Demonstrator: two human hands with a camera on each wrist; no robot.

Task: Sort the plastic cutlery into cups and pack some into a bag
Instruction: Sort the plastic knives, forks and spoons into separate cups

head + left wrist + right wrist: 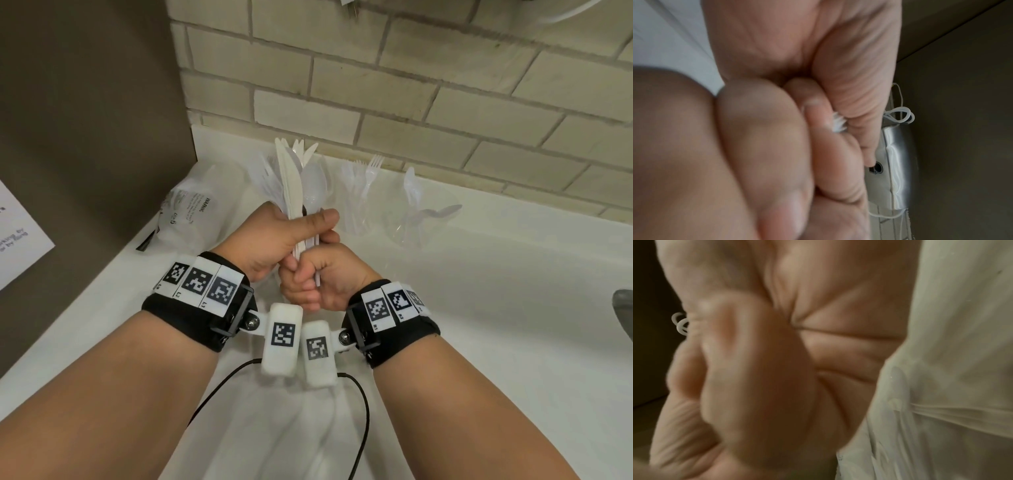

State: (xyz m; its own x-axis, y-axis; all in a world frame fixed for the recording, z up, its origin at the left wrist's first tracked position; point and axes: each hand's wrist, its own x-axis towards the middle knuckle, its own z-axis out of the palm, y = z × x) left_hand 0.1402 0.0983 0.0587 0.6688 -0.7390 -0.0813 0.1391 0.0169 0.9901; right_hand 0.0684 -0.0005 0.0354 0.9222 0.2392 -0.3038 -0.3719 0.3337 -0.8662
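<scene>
Both hands hold one upright bundle of white plastic cutlery (pixel 294 181) above the white counter (pixel 479 274). My left hand (pixel 301 228) grips the bundle's middle, thumb across the front. Just below, my right hand (pixel 308 274) is curled round the handle ends. Knife blades, a fork and a clear spoon fan out at the top. In the left wrist view the handle ends (pixel 838 121) show between curled fingers. A clear cup of forks (pixel 359 198) and a clear cup of spoons (pixel 416 219) stand behind. A clear plastic bag (pixel 191 209) lies at the left.
A brick wall (pixel 411 85) runs along the counter's back. A brown panel (pixel 85 120) with a white notice (pixel 17 233) closes off the left side. A sink edge (pixel 625 315) shows at the far right. A black cable (pixel 363 411) hangs below my wrists.
</scene>
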